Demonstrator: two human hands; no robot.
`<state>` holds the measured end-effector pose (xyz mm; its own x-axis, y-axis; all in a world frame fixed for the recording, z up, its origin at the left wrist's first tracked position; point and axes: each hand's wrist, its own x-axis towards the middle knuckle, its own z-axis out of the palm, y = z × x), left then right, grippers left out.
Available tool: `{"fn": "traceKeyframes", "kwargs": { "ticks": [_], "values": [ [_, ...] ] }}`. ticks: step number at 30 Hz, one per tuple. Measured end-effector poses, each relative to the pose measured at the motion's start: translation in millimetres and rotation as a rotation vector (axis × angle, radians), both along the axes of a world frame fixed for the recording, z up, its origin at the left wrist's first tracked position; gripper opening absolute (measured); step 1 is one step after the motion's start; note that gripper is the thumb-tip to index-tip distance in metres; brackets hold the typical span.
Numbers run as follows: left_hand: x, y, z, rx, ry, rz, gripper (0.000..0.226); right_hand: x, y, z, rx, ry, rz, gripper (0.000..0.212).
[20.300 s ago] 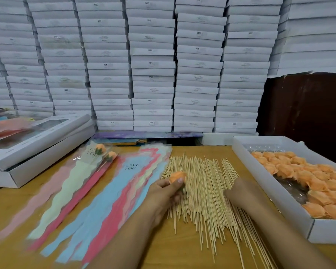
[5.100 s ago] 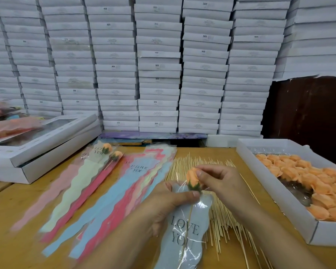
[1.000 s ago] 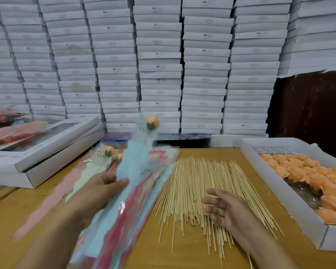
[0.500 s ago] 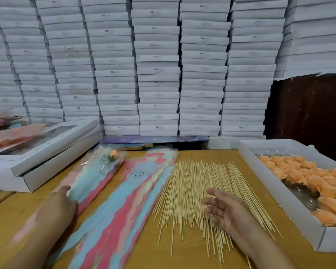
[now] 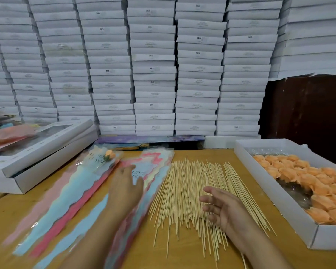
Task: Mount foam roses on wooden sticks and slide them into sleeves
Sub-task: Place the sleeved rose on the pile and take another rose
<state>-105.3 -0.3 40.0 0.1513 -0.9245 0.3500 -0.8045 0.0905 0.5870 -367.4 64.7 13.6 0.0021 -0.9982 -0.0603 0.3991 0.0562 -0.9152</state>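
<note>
The left hand (image 5: 125, 191) hovered flat and motion-blurred over the fanned stack of empty sleeves (image 5: 97, 206) in the lower middle of the frame, its grip open with straight fingers and nothing held; whether it touched the top sleeve could not be told. The right hand (image 5: 221, 207) lay over the spread of wooden sticks (image 5: 184, 191) at lower centre-right, palm turned inward, fingers loosely curled, grip relaxed and empty. The sticks ran with their long axis from the near edge toward the back, fanning slightly, pointed tips away from the person. The sleeves lay lengthwise on a diagonal, from lower left up toward the middle. Left of them lay the finished sleeved roses (image 5: 97, 162), on the same diagonal, one orange bloom showing at the far end, the "LOVE YOU" lettering partly legible; how many lay there was hard to tell. At right an open white tray (image 5: 275, 197) held loose foam roses (image 5: 303, 175), its near corner cut off by the frame. At left, two white window boxes (image 5: 43, 150) sat stacked, their contents blurred. All rested on a yellowish wooden worktop (image 5: 182, 255), backed by tall columns of stacked white boxes (image 5: 153, 65) and a dark brown panel (image 5: 308, 113) at upper right.
</note>
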Motion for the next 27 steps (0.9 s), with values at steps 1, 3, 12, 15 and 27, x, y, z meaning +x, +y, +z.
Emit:
{"fn": "traceKeyframes", "kwargs": {
  "ticks": [1,3,12,15,27],
  "values": [
    [-15,1,-1,-0.004,0.004,-0.05,0.047,0,0,0,-0.001,-0.003,-0.002,0.023],
    [-42,2,-7,-0.008,-0.011,-0.133,0.046,-1,1,0,-0.005,-0.006,-0.005,0.023],
    [-107,9,-49,0.16,-0.297,-0.362,0.059,1,0,1,0.008,-0.044,-0.012,0.021],
    [-108,9,-63,0.252,-0.395,-0.413,0.063,1,0,2,0.005,-0.045,-0.014,0.021],
    [-105,8,-68,0.2,-0.376,-0.41,0.059,-24,-4,29,-0.115,0.62,-0.321,0.02]
  ]
}}
